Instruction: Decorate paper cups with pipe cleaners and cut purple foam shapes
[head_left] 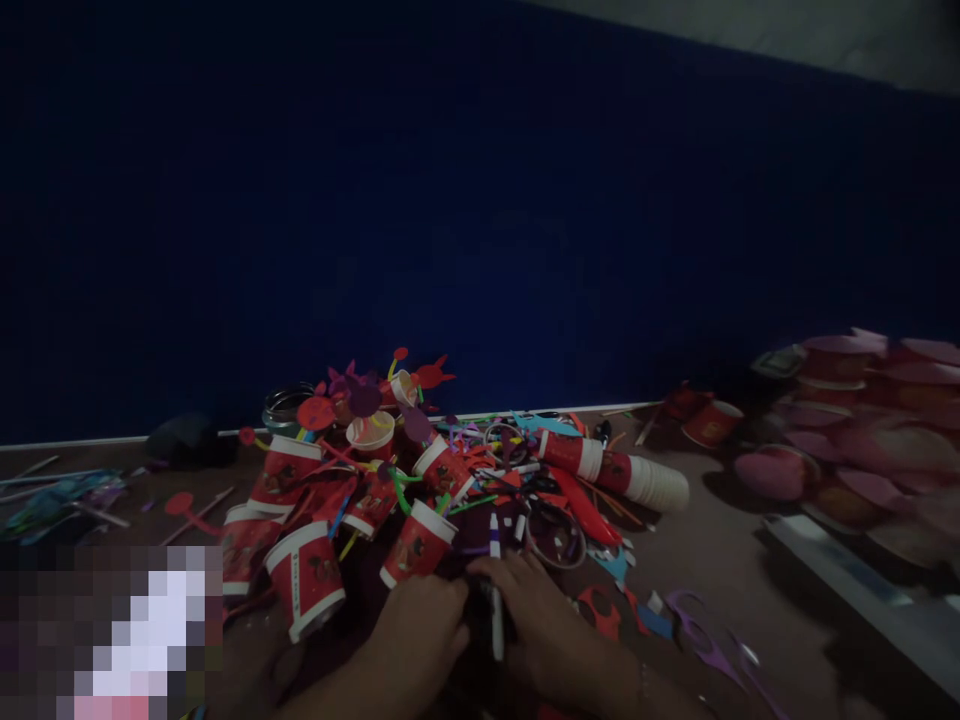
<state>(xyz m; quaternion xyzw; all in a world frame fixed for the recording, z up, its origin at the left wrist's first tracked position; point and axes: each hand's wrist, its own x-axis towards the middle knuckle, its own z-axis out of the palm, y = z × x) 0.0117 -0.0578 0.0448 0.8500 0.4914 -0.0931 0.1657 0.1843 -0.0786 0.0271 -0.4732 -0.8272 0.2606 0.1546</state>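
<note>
The right hand [529, 603] is bent with its fingertips brought inward, and a slim white marker-like stick [497, 625] shows just beside its fingers; whether the fingers grip it cannot be told. The left hand [426, 618] is near it, its fingers curled and mostly turned from view, so what it holds, if anything, cannot be told. The gap between the hands is too dark to read. Just beyond the right fingertips stands out a second white stretch with a dark purple band [494, 535], perhaps part of the same stick.

Just beyond the left hand, a red printed paper cup with a white rim [420, 543] lies tilted. Left of it, another red paper cup [306, 578] leans at the front of a heap of similar cups, with red and purple paper cutouts [365, 395] on top.

Near the right hand are a round pale-rimmed ring [556, 535], a long glossy red piece [587, 505] and a red paper cutout with holes [600, 612]. Farther right lies a purple looped cutout [697, 628]. Behind, a nested stack of red-and-white paper cups [643, 481] lies on its side on the brown surface [724, 545].

At far right sits a blurred cluster of pink and red cups [862, 440]; a dark blue wall [480, 220] rises behind everything.
</note>
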